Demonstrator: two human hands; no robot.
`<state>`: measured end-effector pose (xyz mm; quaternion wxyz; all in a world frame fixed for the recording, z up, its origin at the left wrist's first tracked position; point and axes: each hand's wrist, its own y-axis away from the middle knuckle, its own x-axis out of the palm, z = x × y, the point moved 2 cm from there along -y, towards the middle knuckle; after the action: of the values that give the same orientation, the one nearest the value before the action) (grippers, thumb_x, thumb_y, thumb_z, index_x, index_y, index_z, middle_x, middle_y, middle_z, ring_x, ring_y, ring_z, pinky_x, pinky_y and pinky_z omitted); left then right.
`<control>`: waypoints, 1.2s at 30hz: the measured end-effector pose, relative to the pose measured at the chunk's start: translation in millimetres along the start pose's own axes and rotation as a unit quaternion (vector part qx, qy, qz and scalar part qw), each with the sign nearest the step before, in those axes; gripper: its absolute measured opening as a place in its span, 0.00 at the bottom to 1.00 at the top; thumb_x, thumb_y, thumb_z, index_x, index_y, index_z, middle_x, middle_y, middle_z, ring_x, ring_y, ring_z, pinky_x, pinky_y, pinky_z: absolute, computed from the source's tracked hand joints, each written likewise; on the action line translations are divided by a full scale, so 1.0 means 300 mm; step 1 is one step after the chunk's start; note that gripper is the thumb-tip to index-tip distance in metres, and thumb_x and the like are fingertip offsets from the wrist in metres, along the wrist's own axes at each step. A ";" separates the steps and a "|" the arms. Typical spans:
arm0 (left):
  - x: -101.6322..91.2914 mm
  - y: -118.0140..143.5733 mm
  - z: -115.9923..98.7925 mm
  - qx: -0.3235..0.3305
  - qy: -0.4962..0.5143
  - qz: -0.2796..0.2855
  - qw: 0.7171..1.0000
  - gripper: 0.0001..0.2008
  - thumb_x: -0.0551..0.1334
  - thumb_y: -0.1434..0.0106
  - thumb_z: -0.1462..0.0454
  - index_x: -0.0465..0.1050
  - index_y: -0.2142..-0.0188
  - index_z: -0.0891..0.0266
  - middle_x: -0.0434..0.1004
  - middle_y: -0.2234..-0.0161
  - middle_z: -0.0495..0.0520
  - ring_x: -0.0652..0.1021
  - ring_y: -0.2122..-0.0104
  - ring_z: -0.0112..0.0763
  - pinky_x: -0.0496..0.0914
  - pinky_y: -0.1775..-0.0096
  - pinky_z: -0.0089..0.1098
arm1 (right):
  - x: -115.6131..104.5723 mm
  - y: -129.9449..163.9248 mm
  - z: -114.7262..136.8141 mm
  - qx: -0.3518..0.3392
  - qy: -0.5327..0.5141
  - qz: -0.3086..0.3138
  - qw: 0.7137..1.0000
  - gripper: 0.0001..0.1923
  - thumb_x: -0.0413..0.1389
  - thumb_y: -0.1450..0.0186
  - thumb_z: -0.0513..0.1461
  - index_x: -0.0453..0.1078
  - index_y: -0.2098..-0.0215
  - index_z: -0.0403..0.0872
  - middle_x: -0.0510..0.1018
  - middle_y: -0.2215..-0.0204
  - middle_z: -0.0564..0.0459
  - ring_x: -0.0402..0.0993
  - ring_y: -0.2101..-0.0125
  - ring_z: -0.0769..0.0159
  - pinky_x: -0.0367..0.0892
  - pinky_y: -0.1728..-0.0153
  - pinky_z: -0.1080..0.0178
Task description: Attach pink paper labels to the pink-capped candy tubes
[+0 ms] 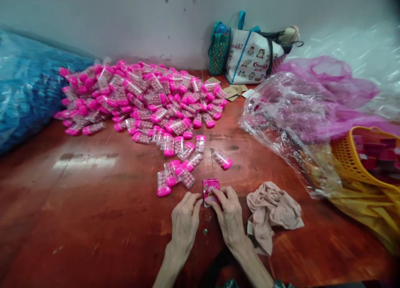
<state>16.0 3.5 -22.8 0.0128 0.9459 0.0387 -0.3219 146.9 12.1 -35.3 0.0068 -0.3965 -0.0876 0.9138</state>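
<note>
Far left of the grip: blue bag (28,88), bulky, slumped against the wall, well apart from the hands and out of easy reach.

Up and left of the grip: pile (137,98) of clear tubes with pink caps, filled with pale pink beads. Heaped against the wall, thinning into a loose trail toward the hands. Nearest tubes (175,175) lie flat just above the left hand, likely so one can be taken without leaning.

Left hand (184,221): palm down on the counter (78,204), fingers bent, fingertips pressed to the left edge of a small pink card (210,190). Closed lightly on that edge, steadying it.

Card: stands between the two hands, directly at the grip, low over the counter. Whether a tube sits behind it I cannot tell.

Right hand (229,215): fingers curled over the card's right side and lower edge, pinching it. Both hands hold the one card, so it is braced from either side.

Just right of the grip: beige cloth (271,215), crumpled, beside the right wrist, near to hand.

Further right: clear plastic bag (290,121), pink film behind it, yellow basket (359,159) with red items, blurred. Tote bags (250,57) against the wall, far above the grip.
</note>
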 end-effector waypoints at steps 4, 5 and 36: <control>0.005 -0.005 0.007 0.001 -0.008 0.004 1.000 0.08 0.53 0.39 0.66 0.71 0.66 0.61 0.72 0.71 0.52 0.73 0.70 0.34 0.64 0.66 0.33 | 0.007 -0.008 -0.013 -0.007 -0.014 -0.010 1.000 0.06 0.53 0.37 0.36 0.71 0.63 0.46 0.67 0.71 0.52 0.64 0.69 0.64 0.61 0.69 0.64; 0.006 -0.007 0.008 0.001 -0.009 0.004 1.000 0.08 0.53 0.39 0.66 0.71 0.66 0.61 0.72 0.71 0.52 0.73 0.70 0.34 0.64 0.65 0.32 | 0.010 -0.009 -0.015 -0.010 -0.015 -0.014 1.000 0.07 0.52 0.37 0.36 0.72 0.64 0.45 0.67 0.72 0.51 0.64 0.70 0.64 0.61 0.69 0.63; -0.008 -0.049 -0.044 -0.271 0.508 0.036 0.817 0.14 0.65 0.49 0.58 0.72 0.81 0.68 0.68 0.85 0.49 0.65 0.85 0.21 0.57 0.82 0.23 | -0.155 -0.013 0.143 -0.131 -0.066 0.064 0.987 0.11 0.49 0.35 0.35 0.70 0.73 0.46 0.68 0.76 0.53 0.62 0.73 0.66 0.59 0.71 0.64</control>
<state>20.9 18.7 -10.9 0.2585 0.9341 0.0910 0.2287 147.5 5.5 27.6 -0.1097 -0.3378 -0.1808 0.9171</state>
